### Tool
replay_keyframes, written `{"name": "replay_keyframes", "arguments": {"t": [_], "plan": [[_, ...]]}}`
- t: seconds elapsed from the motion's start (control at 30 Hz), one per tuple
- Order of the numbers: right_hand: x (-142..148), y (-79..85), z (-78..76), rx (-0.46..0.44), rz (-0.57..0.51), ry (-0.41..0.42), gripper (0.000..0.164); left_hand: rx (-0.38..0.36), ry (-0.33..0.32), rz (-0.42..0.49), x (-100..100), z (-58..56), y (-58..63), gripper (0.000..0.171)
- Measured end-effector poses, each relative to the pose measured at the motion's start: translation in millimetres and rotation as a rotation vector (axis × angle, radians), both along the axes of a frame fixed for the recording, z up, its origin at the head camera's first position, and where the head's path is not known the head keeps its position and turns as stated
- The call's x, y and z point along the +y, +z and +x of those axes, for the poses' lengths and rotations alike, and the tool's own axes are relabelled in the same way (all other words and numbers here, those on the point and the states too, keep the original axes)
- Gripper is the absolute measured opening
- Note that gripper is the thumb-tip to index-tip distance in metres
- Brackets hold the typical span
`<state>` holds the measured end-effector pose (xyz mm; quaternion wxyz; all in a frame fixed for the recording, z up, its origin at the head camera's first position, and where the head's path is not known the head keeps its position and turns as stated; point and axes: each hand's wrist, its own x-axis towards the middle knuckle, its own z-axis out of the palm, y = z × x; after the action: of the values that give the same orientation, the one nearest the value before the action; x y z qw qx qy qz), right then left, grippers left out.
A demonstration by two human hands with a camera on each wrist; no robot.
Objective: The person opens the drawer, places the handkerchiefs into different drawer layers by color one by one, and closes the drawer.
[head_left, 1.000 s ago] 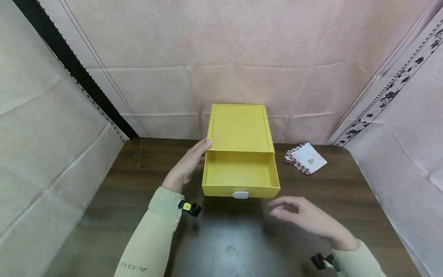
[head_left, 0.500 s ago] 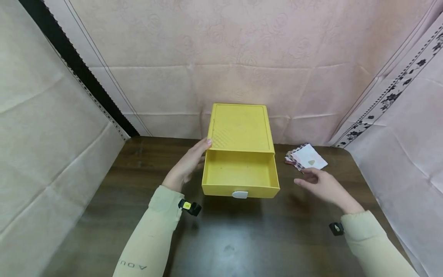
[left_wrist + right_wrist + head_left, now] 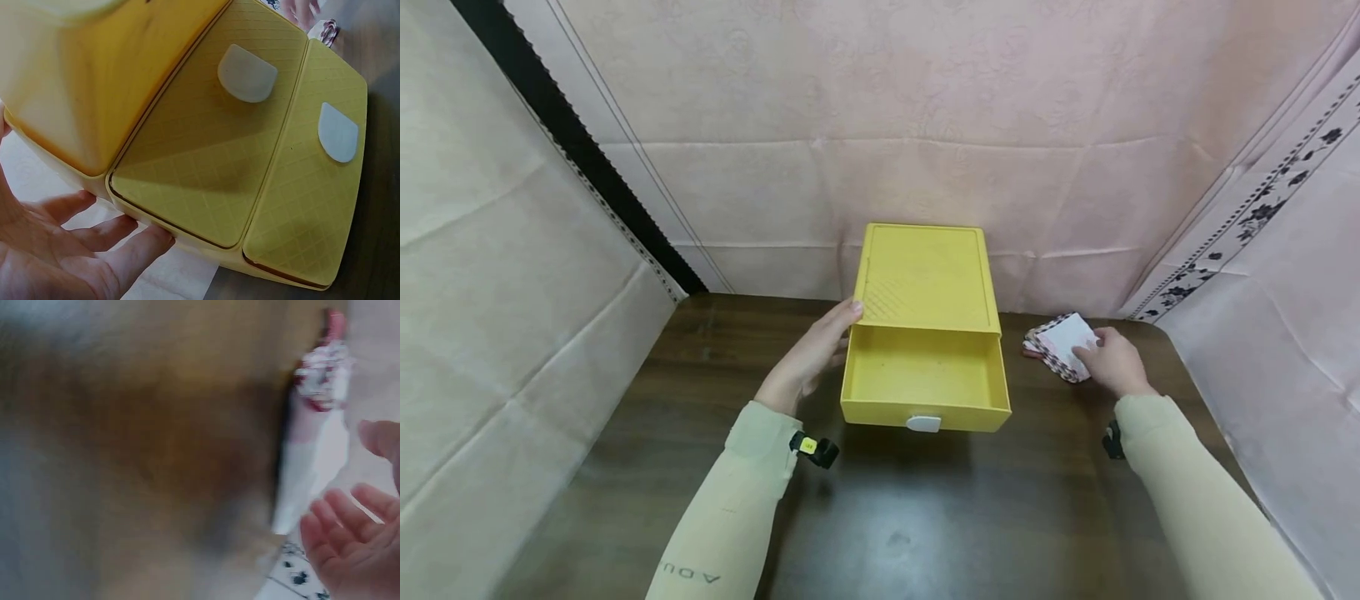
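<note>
A yellow drawer box stands at the back of the table, its top drawer pulled out. My left hand rests along the box's left side, thumb at the upper edge; in the left wrist view its fingers lie nearly straight against the side wall. To the right of the box lies a small stack of folded cloths, white on top with patterned edges. My right hand is at the stack's right edge. In the right wrist view its loosely bent fingers are just beside the blurred cloths.
Two lower drawers with white pulls are pushed in below the top one. The dark wooden table extends in front of the box. Pale fabric hangs behind and on both sides.
My right hand has moved from in front of the drawer's right corner, rightward and away from me, to the cloth stack. The left hand stays on the box.
</note>
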<state>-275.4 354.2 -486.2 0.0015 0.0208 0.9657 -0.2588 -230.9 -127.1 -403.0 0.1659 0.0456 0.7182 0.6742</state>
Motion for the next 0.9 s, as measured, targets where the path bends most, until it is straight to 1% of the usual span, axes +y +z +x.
{"name": "replay_keyframes", "arguments": {"t": [0.1, 0.17, 0.2, 0.3, 0.4, 0.53, 0.6, 0.67, 0.73, 0.8, 0.9], "plan": [[6, -10.0, 0.5, -0.086, 0.065, -0.014, 0.067, 0.006, -0.018, 0.001, 3, 0.0, 0.1, 0.078], [7, -12.3, 2.0, -0.120, 0.086, -0.020, 0.074, 0.012, -0.027, 0.006, 5, -0.4, 0.7, 0.078], [7, -12.1, 2.7, -0.123, 0.076, -0.031, 0.078, 0.014, -0.029, 0.009, 6, -0.6, 1.0, 0.078], [5, -7.1, 4.3, -0.167, 0.052, -0.058, 0.095, 0.012, -0.026, 0.009, 6, -1.1, 1.8, 0.078], [1, -0.3, 6.4, -0.243, 0.058, -0.075, 0.107, 0.005, -0.029, 0.002, 6, -1.5, 1.9, 0.078], [-3, 5.4, 10.6, -0.331, 0.074, -0.073, 0.109, 0.000, -0.036, -0.003, 5, -3.1, -0.6, 0.077], [-5, 6.8, 13.9, -0.365, 0.087, -0.050, 0.109, -0.004, -0.034, -0.005, 4, -3.5, -1.9, 0.078], [-7, 7.4, 18.2, -0.394, 0.124, -0.016, 0.108, -0.007, -0.032, -0.008, 3, -3.4, -2.6, 0.079], [-10, 8.9, 24.2, -0.420, 0.158, -0.011, 0.111, -0.013, -0.026, -0.014, 2, -2.8, -2.5, 0.080], [-15, 10.4, 29.9, -0.424, 0.202, -0.025, 0.114, -0.010, -0.027, -0.016, 0, -2.6, -2.4, 0.081], [-21, 11.9, 35.0, -0.414, 0.261, -0.080, 0.122, -0.007, -0.020, -0.024, -2, -2.5, -2.4, 0.081]]}}
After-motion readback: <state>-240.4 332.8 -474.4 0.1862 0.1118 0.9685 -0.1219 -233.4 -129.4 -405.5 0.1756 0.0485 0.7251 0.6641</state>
